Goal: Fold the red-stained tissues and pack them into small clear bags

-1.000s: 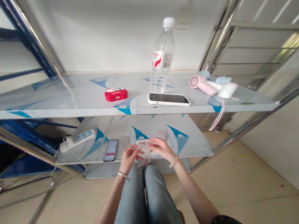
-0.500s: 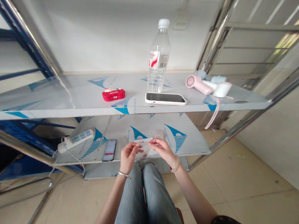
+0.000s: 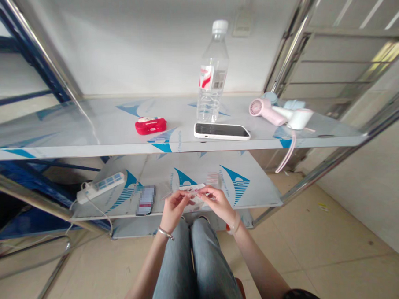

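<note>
Over the front edge of the lower shelf, my left hand [image 3: 173, 207] and my right hand [image 3: 218, 201] come close together, thumbs and fingers pinched. Between the fingertips is something small and thin with a hint of pinkish red, too small to name. Just below and behind the fingers, a see-through plastic bag [image 3: 196, 207] with small reddish spots lies on the shelf, partly covered by my hands. Left of my left hand, a phone [image 3: 145, 200] with a lit, blurred screen rests at the shelf's edge.
A white power strip [image 3: 101, 186] with a cable lies on the lower shelf [image 3: 264, 193]. On the upper shelf [image 3: 96, 145] are a red earphone case [image 3: 151, 126], a clear water bottle [image 3: 212, 78], a white-cased phone [image 3: 221, 131] and a pink handheld fan [image 3: 267, 112] with a hanging strap.
My hands have drawn closer together; the fingertips that were apart with a thin thing between them now nearly meet. The things on the shelves stay put.
</note>
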Demonstrator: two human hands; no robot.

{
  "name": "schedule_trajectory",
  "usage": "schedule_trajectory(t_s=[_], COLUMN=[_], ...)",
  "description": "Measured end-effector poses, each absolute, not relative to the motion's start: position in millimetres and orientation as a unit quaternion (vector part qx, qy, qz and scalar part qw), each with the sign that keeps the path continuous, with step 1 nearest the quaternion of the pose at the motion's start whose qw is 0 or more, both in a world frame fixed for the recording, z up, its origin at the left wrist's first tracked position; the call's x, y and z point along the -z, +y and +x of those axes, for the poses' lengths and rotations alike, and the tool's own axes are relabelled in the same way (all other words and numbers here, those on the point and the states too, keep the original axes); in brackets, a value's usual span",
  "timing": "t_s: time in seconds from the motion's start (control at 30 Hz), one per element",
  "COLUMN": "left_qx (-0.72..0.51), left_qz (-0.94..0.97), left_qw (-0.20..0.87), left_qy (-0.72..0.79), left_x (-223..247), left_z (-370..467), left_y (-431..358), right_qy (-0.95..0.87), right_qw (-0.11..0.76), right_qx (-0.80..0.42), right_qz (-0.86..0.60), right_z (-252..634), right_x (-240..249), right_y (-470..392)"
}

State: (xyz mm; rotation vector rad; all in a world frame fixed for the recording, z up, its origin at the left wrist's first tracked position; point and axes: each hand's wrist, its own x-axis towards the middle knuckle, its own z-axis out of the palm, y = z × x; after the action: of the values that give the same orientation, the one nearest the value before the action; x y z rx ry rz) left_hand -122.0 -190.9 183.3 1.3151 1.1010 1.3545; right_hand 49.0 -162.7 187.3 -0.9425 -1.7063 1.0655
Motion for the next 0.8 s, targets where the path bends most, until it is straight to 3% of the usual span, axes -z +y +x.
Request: schedule_trajectory(t_s=[0.4, 0.8], left_qx=[-0.522, -0.466], left_qz=[0.569, 0.634], left_qw=[0.458, 0.408], left_qy=[0.440, 0.463], left_x=[-184, -172], left_z=[-119, -121], left_y=[-192, -186], right_qy=[-0.708, -0.752], right_qw=[0.453, 0.324], right_qx=[-0.401, -0.445], right_qz=[-0.364, -0.363], right_z=[51, 48], right_x=[-183, -186], right_y=[-160, -164])
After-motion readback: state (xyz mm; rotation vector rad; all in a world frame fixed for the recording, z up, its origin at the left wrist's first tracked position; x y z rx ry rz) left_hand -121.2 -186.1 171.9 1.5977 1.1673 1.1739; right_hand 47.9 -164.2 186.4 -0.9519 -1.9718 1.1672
